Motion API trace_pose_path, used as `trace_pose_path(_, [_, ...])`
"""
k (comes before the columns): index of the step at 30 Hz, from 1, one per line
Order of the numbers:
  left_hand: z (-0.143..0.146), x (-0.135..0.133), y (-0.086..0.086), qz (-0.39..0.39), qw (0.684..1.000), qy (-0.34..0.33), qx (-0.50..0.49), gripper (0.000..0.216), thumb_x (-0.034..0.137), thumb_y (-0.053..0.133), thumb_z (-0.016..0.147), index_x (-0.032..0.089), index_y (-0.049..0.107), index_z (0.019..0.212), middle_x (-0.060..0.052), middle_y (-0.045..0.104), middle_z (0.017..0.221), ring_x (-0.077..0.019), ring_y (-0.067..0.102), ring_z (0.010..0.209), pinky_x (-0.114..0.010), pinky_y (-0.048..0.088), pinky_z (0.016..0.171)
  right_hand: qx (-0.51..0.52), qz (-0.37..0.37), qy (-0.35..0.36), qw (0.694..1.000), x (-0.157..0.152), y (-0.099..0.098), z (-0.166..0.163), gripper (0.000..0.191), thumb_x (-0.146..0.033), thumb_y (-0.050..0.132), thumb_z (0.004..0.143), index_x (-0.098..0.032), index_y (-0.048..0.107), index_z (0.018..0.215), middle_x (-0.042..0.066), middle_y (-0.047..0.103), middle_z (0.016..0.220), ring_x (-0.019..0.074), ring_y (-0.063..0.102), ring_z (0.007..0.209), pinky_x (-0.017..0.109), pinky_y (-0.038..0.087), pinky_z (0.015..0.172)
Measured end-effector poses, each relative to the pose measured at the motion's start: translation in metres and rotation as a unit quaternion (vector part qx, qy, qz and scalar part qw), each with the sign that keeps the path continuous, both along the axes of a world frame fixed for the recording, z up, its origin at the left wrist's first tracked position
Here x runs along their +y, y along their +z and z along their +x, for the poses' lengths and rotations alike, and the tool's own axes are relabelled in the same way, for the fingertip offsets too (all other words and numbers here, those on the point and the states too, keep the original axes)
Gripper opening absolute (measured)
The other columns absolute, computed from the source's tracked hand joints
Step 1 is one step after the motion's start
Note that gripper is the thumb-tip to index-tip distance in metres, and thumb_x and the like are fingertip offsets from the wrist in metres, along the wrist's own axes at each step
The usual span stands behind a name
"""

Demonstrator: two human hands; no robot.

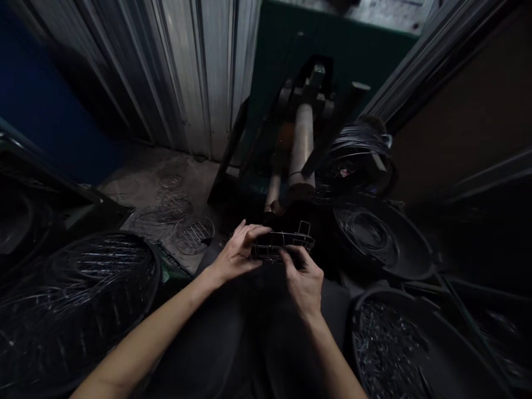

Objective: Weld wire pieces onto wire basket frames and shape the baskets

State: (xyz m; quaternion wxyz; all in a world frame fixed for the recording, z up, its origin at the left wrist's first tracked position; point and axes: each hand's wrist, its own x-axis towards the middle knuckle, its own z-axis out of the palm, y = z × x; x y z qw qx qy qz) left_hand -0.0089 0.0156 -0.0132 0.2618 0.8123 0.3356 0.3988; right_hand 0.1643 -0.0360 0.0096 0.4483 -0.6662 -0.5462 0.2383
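Note:
Both hands hold a small wire frame (286, 241), a little rectangular rack of thin metal rods, in front of me over my lap. My left hand (236, 252) grips its left end with fingers curled over the top. My right hand (305, 280) pinches its lower front edge from below. A short wire loop sticks up at the frame's far right end. The light is dim and fine detail of the frame is hard to make out.
A round black tub (25, 343) at the left holds stacked wire grids. Round wire grates (193, 234) lie on the floor. Black tubs with wire coils (411, 260) and small metal pieces (374, 302) sit at the right. A machine with a roller (301, 144) stands ahead.

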Motion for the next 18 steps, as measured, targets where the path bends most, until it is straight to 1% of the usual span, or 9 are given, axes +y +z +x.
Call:
trace_pose_path(3, [0.002,0.01,-0.01,0.037,0.999,0.005,-0.026,0.069,0.019,0.068,0.071,0.028,0.031,0.129,-0.005,0.054,0.122,-0.0212,0.052,0.114,-0.052,0.02,0.112,-0.016,0.026,-0.016,0.999,0.01,-0.005,-0.003,0.027,-0.044,0.057,0.081,-0.019,0.066,0.083,0.001,0.068,0.076,0.0146,0.062,0.066,0.023,0.046,0.063])
trace_pose_path(6, [0.003,0.017,-0.016,0.053,0.998,0.01,-0.041,0.068,0.021,0.068,0.071,0.026,0.031,0.128,-0.005,0.054,0.12,-0.0212,0.053,0.113,-0.053,0.022,0.111,-0.034,0.048,-0.029,0.998,0.015,-0.011,-0.005,0.027,-0.044,0.057,0.081,-0.019,0.066,0.084,0.001,0.069,0.077,0.0146,0.062,0.067,0.023,0.046,0.065])
trace_pose_path(12, [0.004,0.024,-0.021,0.042,0.998,0.014,-0.041,0.068,0.021,0.067,0.07,0.026,0.03,0.127,-0.006,0.054,0.121,-0.0229,0.052,0.115,-0.056,0.021,0.11,-0.043,0.056,-0.023,0.997,0.021,-0.017,-0.004,0.025,-0.043,0.056,0.084,-0.02,0.066,0.085,0.001,0.069,0.079,0.0149,0.062,0.069,0.024,0.046,0.066])
trace_pose_path(18, [0.005,0.031,-0.026,0.079,0.994,0.014,-0.079,0.07,0.022,0.069,0.071,0.028,0.027,0.128,-0.005,0.054,0.119,-0.0208,0.054,0.112,-0.056,0.023,0.109,-0.029,0.06,-0.018,0.998,0.027,-0.021,-0.004,0.024,-0.042,0.057,0.083,-0.02,0.066,0.086,0.002,0.07,0.085,0.016,0.063,0.073,0.025,0.047,0.071])
